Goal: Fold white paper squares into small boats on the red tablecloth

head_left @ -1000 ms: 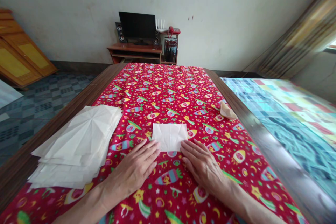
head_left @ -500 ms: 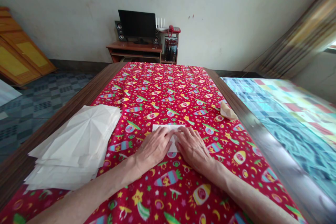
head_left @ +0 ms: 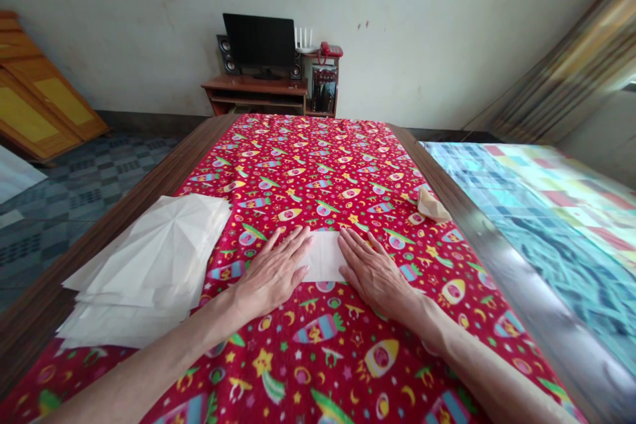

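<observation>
A small white folded paper lies flat on the red patterned cloth in front of me. My left hand rests over its left end, fingers stretched out and a little apart. Over the right end lies my right hand, also flat, with its fingers extended. Between the hands the paper's middle shows, with a faint crease; its two ends are hidden under my fingers. To the left sits a stack of creased white paper sheets. A small folded cream paper piece stands near the cloth's right edge.
The red cloth covers most of a brown wooden table. Beyond the table are a desk with a monitor, and a red telephone. A bed with a checked cover adjoins on the right.
My hands have moved apart, the left one leftwards and the right one slightly rightwards. More of the white paper's middle now shows between them, and my fingers are straighter.
</observation>
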Demonstrator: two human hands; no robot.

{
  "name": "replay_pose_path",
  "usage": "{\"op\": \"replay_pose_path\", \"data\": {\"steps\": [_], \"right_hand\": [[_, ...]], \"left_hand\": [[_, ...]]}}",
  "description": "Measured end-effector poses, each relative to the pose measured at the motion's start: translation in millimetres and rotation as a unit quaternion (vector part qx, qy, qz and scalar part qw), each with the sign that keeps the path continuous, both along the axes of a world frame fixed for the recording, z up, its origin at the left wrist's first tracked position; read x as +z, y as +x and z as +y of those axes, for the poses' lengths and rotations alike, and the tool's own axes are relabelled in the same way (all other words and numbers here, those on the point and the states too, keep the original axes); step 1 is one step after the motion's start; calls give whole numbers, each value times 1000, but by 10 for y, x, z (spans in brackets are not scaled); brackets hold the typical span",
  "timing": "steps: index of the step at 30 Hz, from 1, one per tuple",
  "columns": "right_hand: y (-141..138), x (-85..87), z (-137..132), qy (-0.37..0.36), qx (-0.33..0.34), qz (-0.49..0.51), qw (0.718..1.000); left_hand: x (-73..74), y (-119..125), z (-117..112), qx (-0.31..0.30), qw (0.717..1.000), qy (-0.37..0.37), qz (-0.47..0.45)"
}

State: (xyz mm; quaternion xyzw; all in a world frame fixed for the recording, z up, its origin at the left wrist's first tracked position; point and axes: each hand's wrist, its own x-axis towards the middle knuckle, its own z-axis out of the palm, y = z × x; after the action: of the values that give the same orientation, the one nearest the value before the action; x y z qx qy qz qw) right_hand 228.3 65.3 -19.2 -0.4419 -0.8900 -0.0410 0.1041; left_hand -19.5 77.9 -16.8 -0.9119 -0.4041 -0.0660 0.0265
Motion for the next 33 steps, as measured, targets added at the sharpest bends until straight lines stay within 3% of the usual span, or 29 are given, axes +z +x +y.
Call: {"op": "replay_pose_path", "data": {"steps": [12, 16, 18, 20, 22, 28, 33], "right_hand": [[179, -107, -37, -4, -19, 11, 1000], [51, -48, -167, 53, -71, 64, 994], [-91, 9, -271, 81, -39, 58, 994], [-240, 65, -355, 60, 45, 32, 997], [-351, 112, -389, 32, 83, 17, 996], [-457, 187, -287, 38, 66, -39, 996], [-563, 132, -283, 72, 75, -58, 993]], "left_hand": [[-39, -279, -94, 8, 1000, 12, 0], [-79, -247, -91, 15, 999, 22, -46], [-83, -200, -83, 25, 996, 26, -84], [-70, -157, -67, 32, 992, 28, -117], [-43, -138, -43, 34, 990, 26, -131], [73, -166, 61, 10, 993, -16, -119], [119, -138, 102, 19, 995, -8, -102]]}}
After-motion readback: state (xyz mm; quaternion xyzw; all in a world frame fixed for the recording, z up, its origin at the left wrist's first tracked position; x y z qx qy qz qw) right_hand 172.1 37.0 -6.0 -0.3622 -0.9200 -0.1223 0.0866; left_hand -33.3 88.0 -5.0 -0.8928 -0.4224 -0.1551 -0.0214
